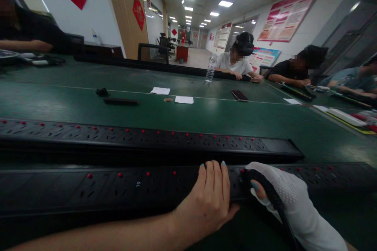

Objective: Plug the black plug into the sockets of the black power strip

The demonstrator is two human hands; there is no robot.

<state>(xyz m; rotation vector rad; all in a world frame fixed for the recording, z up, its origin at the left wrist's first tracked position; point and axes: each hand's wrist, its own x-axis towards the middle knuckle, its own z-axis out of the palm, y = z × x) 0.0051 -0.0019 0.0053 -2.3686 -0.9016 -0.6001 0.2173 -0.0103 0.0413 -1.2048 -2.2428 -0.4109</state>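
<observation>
A long black power strip point(118, 188) with red lights and socket slots lies across the table in front of me. My left hand point(206, 200), bare, grips it near the middle, fingers together over its top and thumb on the near side. Just to the right, my right hand point(285, 192) wears a white glove with the thumb tip bare. It is closed around a black plug point(260, 178) held against the strip's top. Whether the pins are inside a socket is hidden. From the plug a thick black cable point(284, 219) runs down toward me.
Behind lies a second black power strip point(165, 137). Farther back on the green table point(206, 113) are a black bar point(120, 101), paper slips point(184, 99), a phone point(239, 95) and a water bottle point(210, 70). Several people sit around the far side and both ends.
</observation>
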